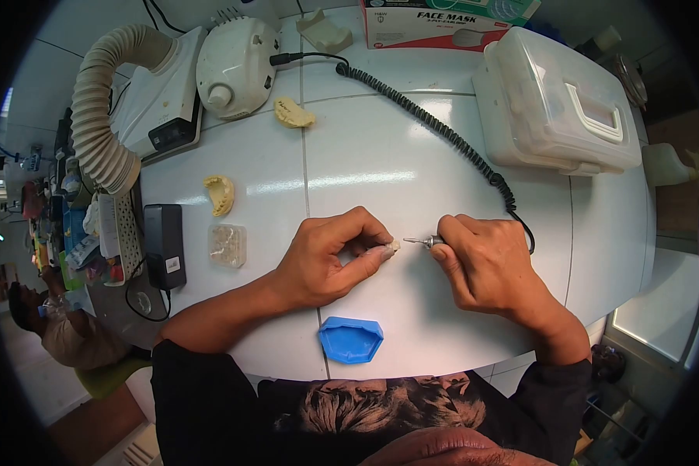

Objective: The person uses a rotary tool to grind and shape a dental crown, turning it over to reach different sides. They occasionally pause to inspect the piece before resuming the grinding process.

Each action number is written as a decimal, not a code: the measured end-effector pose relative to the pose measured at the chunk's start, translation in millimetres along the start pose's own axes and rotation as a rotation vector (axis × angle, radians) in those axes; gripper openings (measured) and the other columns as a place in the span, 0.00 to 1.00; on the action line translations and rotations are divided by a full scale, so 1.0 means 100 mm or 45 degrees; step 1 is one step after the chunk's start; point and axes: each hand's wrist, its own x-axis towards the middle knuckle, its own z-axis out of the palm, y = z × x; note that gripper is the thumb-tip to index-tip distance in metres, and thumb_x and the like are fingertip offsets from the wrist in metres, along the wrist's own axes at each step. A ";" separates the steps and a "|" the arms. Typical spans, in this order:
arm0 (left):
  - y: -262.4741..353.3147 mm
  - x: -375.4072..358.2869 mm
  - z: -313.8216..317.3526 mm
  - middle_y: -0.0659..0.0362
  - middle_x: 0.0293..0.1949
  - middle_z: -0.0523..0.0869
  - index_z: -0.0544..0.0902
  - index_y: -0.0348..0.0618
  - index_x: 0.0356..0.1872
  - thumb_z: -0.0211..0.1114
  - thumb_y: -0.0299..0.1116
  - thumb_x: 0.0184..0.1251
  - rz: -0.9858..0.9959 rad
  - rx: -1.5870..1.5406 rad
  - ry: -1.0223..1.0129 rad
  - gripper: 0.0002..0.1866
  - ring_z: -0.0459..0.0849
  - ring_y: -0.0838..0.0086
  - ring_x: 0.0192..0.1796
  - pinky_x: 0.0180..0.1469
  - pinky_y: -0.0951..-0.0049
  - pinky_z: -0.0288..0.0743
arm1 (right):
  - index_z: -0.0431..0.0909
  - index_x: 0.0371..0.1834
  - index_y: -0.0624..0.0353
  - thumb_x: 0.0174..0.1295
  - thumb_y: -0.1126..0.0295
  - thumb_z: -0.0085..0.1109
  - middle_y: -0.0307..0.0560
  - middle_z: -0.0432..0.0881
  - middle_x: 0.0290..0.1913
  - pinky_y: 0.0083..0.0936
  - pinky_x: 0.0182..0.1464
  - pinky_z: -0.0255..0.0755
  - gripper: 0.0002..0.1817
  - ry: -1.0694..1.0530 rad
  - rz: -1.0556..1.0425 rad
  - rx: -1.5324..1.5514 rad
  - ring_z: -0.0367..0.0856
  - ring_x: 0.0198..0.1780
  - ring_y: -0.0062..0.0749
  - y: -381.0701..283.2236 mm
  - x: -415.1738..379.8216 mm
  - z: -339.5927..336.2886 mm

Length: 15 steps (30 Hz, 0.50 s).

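My left hand (pixel 339 256) is closed in a pinch on a small cream-coloured dental piece (pixel 394 245), mostly covered by the fingertips; its exact kind does not show. Opposite it, my right hand (pixel 485 260) grips a rotary handpiece (pixel 433 241) whose thin bur points left at the piece, a small gap apart. A black coiled cord (pixel 435 120) runs from behind the right hand up to the white control unit (pixel 237 66). Below the left hand lies a blue angular tray (pixel 352 340).
Two yellowish dental casts (pixel 293 113) and a small clear box (pixel 227 245) lie to the left. A white machine with a ribbed hose (pixel 101 116) and a black power adapter (pixel 165 247) stand farther left. At upper right are a translucent toolbox (pixel 555 101) and a face mask box (pixel 443 27). Another person (pixel 74 330) sits at far left.
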 end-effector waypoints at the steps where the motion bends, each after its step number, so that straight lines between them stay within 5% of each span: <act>1: -0.02 -0.01 0.01 0.53 0.42 0.94 0.86 0.34 0.48 0.72 0.24 0.76 -0.002 -0.036 0.023 0.06 0.95 0.71 0.42 0.45 0.72 0.89 | 0.77 0.35 0.58 0.80 0.56 0.59 0.50 0.81 0.25 0.46 0.26 0.73 0.18 0.022 0.017 0.041 0.82 0.23 0.55 0.01 -0.01 0.00; 7: -0.17 -0.03 0.06 0.44 0.60 0.91 0.81 0.32 0.52 0.66 0.15 0.79 0.117 -0.221 -0.013 0.07 0.93 0.68 0.61 0.63 0.71 0.89 | 0.77 0.35 0.59 0.82 0.57 0.56 0.54 0.84 0.26 0.51 0.29 0.73 0.19 0.116 0.086 0.012 0.83 0.26 0.60 -0.03 -0.05 0.03; 15: -0.11 -0.02 0.07 0.51 0.56 0.91 0.83 0.34 0.53 0.72 0.17 0.76 0.141 -0.163 0.004 0.10 0.91 0.74 0.58 0.62 0.71 0.88 | 0.83 0.35 0.60 0.84 0.55 0.53 0.57 0.83 0.23 0.56 0.36 0.74 0.22 0.100 0.161 0.028 0.83 0.28 0.63 -0.04 -0.05 0.02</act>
